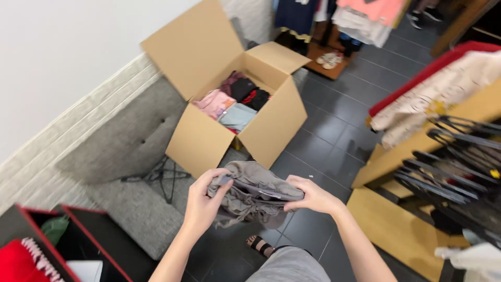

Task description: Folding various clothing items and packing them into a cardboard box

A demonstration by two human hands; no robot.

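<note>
The left hand (202,201) gripped one end of a folded grey garment (254,194), thumb on top; the right hand (312,196) clasped the opposite end, holding it between them at waist height. The cloth sagged and bunched, so it was judged light, soft and limp, best held at both folded edges. Beyond the hands stood an open cardboard box (209,141) of folded clothes (232,102).

Grey garment (254,194), brown cardboard box (229,99), dark floor tiles (334,136).

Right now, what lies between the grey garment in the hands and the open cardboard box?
In the head view, only bare dark floor tile lies between the grey garment and the box.
</note>
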